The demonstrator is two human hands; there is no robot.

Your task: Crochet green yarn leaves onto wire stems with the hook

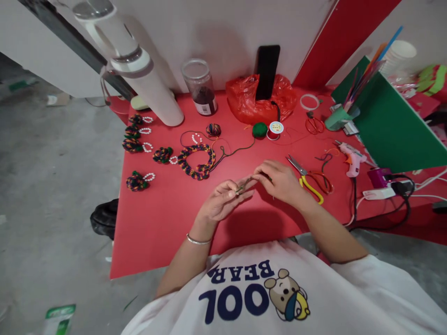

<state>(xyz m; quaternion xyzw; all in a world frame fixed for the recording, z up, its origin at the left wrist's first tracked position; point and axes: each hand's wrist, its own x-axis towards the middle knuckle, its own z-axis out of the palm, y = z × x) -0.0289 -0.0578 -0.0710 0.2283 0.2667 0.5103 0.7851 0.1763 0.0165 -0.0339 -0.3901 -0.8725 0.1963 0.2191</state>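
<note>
Green, slender and apparently of yarn, a small piece (239, 190) is held above the glossy red tabletop (153, 237), between the person's hands. The left hand (223, 197) has its thumb pressed on the piece against partly spread fingers. The right hand (277, 181) is half curled, thumb and forefinger brought together by the left fingertips; what they pinch is too small to tell. So fine a piece could slip if the left thumb slackened or the other hand tugged.

Just beside the right hand lie metal scissors with yellow and red handles (303, 179); a careless sweep could knock them or meet their points.

Beyond, a thin dark green strand (226, 155) joins a fuzzy green yarn ball (259, 130) to the area beside a thick, multicoloured yarn ring (183, 163). Lying loose, it could tangle if pulled. Near the ball stands a white-topped spool of red thread (276, 128), which could tip if that strand jerked. Farther back, a black phone (268, 70) leans at a crumpled red plastic bag (240, 97); a bumped table could topple it.
</note>
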